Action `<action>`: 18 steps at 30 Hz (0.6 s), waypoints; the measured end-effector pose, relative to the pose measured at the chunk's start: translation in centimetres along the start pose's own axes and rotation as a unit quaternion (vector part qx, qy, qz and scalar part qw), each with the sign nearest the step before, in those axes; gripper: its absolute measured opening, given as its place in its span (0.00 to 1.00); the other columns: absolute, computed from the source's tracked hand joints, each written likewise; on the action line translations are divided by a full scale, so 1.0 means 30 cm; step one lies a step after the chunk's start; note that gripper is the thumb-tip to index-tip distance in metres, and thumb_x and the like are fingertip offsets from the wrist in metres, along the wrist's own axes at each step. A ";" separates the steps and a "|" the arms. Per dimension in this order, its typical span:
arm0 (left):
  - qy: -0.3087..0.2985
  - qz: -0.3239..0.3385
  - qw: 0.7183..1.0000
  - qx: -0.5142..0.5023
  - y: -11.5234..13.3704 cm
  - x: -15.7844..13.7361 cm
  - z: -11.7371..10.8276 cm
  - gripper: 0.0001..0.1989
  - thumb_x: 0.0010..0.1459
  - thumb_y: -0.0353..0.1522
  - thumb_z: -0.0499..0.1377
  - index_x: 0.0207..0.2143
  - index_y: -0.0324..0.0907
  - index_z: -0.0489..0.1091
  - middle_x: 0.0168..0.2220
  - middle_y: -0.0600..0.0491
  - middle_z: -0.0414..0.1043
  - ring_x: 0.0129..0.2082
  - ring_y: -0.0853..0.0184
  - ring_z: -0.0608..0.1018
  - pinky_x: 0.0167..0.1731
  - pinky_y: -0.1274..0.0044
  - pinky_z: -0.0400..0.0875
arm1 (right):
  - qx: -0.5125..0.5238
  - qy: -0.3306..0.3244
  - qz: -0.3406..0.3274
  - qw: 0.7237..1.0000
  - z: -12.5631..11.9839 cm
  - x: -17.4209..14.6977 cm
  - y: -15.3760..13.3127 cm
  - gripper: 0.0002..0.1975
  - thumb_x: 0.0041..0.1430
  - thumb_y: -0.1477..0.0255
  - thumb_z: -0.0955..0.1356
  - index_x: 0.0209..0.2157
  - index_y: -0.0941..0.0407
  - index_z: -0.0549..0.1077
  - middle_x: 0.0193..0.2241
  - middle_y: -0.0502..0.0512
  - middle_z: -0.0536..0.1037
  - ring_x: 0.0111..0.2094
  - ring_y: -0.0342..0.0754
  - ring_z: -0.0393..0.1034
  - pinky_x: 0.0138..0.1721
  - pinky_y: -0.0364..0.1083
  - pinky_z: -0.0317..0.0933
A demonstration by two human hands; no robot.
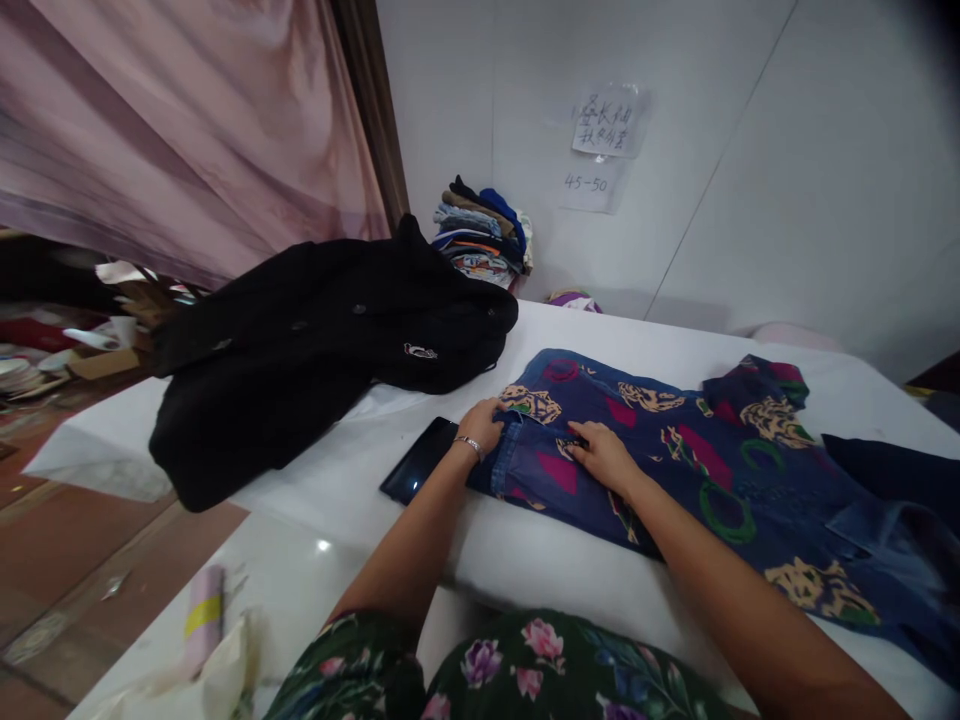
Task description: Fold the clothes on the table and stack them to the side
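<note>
Near the worktop's (630, 345) front edge, left hand (484, 426) grips the patterned garment (667, 475); right hand (602, 456) touches it, grip unclear.

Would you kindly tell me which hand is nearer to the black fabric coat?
Left. The left hand is close to the right end of the coat, not touching it; the right hand is farther right, on the navy patterned fabric garment.
</note>
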State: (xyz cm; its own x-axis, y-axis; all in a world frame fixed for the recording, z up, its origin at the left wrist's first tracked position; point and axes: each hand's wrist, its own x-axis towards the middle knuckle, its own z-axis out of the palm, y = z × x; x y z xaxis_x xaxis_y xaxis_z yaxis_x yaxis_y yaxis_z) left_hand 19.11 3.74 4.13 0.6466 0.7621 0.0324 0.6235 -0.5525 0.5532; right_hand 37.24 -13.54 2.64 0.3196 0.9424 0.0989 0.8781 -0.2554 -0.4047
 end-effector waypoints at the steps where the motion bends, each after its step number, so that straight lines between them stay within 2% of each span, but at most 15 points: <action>1: 0.008 0.011 1.000 -0.002 -0.002 -0.001 0.002 0.12 0.49 0.24 0.57 0.37 0.44 0.71 0.38 0.52 0.72 0.38 0.65 0.73 0.39 0.76 0.64 | 0.003 0.001 -0.006 1.000 0.002 0.000 -0.002 0.20 0.56 0.71 0.66 0.52 0.58 0.71 0.41 0.59 0.74 0.44 0.53 0.66 0.47 0.49 0.59; 5: 0.033 0.027 0.999 -0.013 -0.011 0.000 0.014 0.10 0.47 0.21 0.54 0.28 0.43 0.68 0.34 0.52 0.70 0.36 0.66 0.72 0.38 0.76 0.64 | 0.034 0.005 -0.042 0.999 0.005 -0.007 -0.003 0.11 0.56 0.74 0.65 0.40 0.54 0.75 0.37 0.56 0.75 0.41 0.50 0.65 0.44 0.47 0.58; 10: 0.025 0.049 0.995 -0.079 -0.032 0.006 0.013 0.10 0.45 0.20 0.52 0.25 0.43 0.65 0.34 0.54 0.72 0.36 0.67 0.72 0.38 0.77 0.64 | 0.072 0.018 -0.097 0.993 -0.002 -0.018 -0.019 0.08 0.53 0.80 0.63 0.32 0.55 0.71 0.36 0.54 0.74 0.39 0.48 0.65 0.43 0.47 0.58; 15: 0.009 0.047 0.987 -0.151 -0.048 0.008 -0.008 0.07 0.45 0.23 0.52 0.24 0.43 0.65 0.25 0.58 0.71 0.28 0.70 0.71 0.32 0.79 0.65 | 0.068 0.004 -0.074 0.995 -0.013 -0.034 -0.040 0.09 0.54 0.79 0.62 0.34 0.54 0.70 0.33 0.53 0.75 0.36 0.48 0.67 0.39 0.46 0.58; 18: 0.002 0.034 0.969 -0.245 -0.044 0.011 -0.008 0.04 0.45 0.25 0.53 0.25 0.42 0.65 0.21 0.61 0.67 0.23 0.72 0.68 0.27 0.80 0.63 | 0.076 0.004 -0.062 0.995 -0.021 -0.040 -0.047 0.13 0.57 0.73 0.63 0.44 0.52 0.70 0.37 0.53 0.76 0.38 0.49 0.70 0.40 0.47 0.60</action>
State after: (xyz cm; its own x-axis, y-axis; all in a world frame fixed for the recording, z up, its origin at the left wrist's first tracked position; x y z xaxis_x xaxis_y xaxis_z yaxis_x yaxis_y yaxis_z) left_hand 18.41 4.80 3.61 0.6765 0.7316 0.0845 0.2965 -0.3756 0.8781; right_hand 35.83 -14.44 3.66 0.2151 0.9629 0.1631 0.8475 -0.1010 -0.5211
